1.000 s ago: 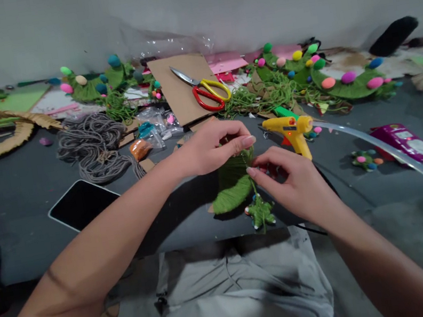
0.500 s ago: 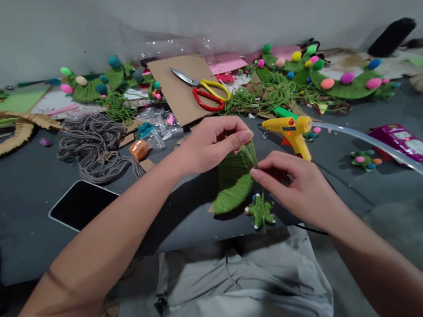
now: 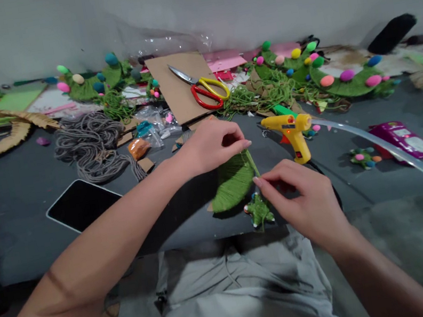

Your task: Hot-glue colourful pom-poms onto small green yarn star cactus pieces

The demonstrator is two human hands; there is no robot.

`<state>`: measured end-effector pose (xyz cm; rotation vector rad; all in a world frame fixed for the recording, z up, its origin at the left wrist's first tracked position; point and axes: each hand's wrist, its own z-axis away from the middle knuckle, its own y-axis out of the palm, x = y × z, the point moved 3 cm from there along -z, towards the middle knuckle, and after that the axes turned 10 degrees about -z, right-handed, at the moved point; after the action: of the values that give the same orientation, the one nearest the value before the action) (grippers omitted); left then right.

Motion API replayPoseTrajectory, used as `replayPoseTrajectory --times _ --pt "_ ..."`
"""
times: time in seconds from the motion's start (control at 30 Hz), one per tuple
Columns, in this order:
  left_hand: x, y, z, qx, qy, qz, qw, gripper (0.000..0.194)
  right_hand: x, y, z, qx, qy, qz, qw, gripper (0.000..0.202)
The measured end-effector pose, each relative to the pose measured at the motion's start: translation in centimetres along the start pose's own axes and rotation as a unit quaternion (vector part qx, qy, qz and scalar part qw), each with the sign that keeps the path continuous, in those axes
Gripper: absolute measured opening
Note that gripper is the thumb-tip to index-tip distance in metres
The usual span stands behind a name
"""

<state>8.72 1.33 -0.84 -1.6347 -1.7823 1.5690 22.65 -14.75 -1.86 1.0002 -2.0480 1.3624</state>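
A crescent-shaped piece wrapped in green yarn (image 3: 232, 183) lies near the table's front edge, under my left hand (image 3: 215, 144). The left thumb and fingers are pinched together at its upper tip, on the top of a green yarn strand (image 3: 251, 161). Lower down, my right hand (image 3: 304, 194) pinches the same strand between thumb and forefinger, so it runs fairly straight between both hands. Just below the crescent rests a small green yarn star (image 3: 259, 210) with pale tips, close to the right fingertips. The crescent's upper part is hidden by my left hand.
A yellow glue gun (image 3: 292, 134) with a long clear glue stick (image 3: 387, 142) lies right of my hands. Scissors (image 3: 199, 87) rest on cardboard (image 3: 167, 90) behind. Grey cord (image 3: 90, 146) and a phone (image 3: 83, 204) are leftward. Pom-pom-decorated green crescents (image 3: 345, 82) line the back.
My right hand has moved down and slightly right along the yarn strand, toward the star. My left hand has shifted slightly down and left, its fingertips still at the crescent's top.
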Motion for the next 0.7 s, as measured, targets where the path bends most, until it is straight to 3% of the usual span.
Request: replayPoseTrajectory --times 0.2,0.4,0.7 --pt "0.56 0.57 -0.12 0.026 0.021 -0.102 0.994 0.025 0.1 0.37 0.04 0.017 -0.043 0.12 0.992 0.011" --pt "0.28 0.9 0.08 0.068 0.011 -0.179 0.981 0.024 0.39 0.49 0.46 0.001 -0.08 0.134 0.988 0.009" --pt "-0.2 0.8 0.11 0.089 -0.003 -0.221 0.971 0.025 1.01 0.9 0.04 0.046 -0.041 0.212 0.975 0.021"
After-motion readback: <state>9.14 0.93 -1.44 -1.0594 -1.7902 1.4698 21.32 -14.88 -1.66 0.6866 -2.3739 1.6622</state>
